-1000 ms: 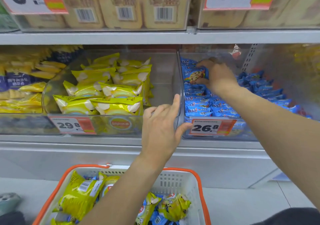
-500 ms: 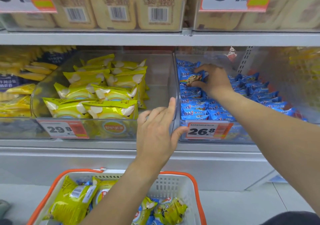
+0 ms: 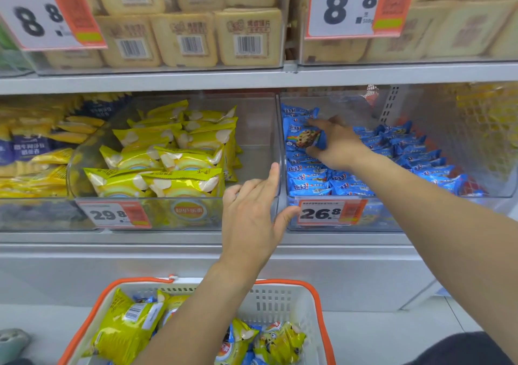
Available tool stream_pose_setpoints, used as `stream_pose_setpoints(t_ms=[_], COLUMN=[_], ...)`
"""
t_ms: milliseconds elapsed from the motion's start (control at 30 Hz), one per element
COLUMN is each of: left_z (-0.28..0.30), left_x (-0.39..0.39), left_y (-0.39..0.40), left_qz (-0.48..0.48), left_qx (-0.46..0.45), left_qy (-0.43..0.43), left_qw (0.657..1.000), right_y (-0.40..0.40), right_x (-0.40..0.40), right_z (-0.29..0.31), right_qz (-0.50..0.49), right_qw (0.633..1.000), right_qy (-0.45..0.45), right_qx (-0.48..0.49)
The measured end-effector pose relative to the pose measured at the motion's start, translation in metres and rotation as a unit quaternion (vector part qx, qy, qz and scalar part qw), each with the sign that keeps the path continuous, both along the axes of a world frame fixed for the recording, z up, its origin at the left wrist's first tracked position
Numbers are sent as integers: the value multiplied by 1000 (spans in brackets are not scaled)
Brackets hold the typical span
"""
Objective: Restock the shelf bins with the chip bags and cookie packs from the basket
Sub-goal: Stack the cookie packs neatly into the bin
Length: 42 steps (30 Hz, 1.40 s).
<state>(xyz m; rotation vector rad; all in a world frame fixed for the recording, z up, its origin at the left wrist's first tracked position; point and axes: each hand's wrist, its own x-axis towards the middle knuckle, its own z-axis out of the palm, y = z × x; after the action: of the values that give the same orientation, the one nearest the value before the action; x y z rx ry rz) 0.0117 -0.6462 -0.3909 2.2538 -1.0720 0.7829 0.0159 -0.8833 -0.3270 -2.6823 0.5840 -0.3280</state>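
Price tags [image 3: 322,212] apparently read 26.8, 29.8.

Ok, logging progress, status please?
Right hand holding cookie pack in blue bin. Left hand open, steadying bin edge. Nothing blocking.

From my remote seat I see the grey shelf board [image 3: 168,80] as the landmark: above it beige barcoded packs [image 3: 190,39] between two 8.8 price cards [image 3: 347,5], below it the 29.8 tag [image 3: 112,214] and the 26.8 tag [image 3: 325,212].
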Motion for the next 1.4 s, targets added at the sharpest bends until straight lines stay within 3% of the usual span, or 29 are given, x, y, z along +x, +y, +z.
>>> stream_pose_setpoints(t_ms=[200,400,467,600,700,833,933,1033,1167,1300,1400], left_z=[4,4,-13,-74,-115,-160,-185,-201,-210,-216,-217], left_x=[-1,-23,-37,-58,-69,-85,-93,-98,-101,-103,-106], left_y=[5,46,67,118,157,200,217,225,230,239,239], left_qz=[-20,-115,-127,-72,-1,70,104,118,120,117,111], left_qx=[29,-71,-55,80,248,373,401,406,399,370,364], left_qy=[11,-7,54,215,314,365,370,345,359,364,364], left_qw=[999,991,989,971,916,850,831,838,835,847,850], right_y=[13,76,105,157,184,214,238,265,283,283,280], right_x=[-37,-90,-104,-121,-124,-128,-131,-125,-111,-100,-96], right_z=[12,13,-1,-55,-108,-175,-218,-254,-288,-309,-315], right_qz=[2,77,122,242,302,326,316,266,152,108,92], right_qw=[994,947,936,940,948,928,900,912,959,963,970], right_qy=[-100,-306,-325,-239,-76,168,286,287,184,149,155], right_qx=[47,54,55,45,61,69,94,122,154,197,163])
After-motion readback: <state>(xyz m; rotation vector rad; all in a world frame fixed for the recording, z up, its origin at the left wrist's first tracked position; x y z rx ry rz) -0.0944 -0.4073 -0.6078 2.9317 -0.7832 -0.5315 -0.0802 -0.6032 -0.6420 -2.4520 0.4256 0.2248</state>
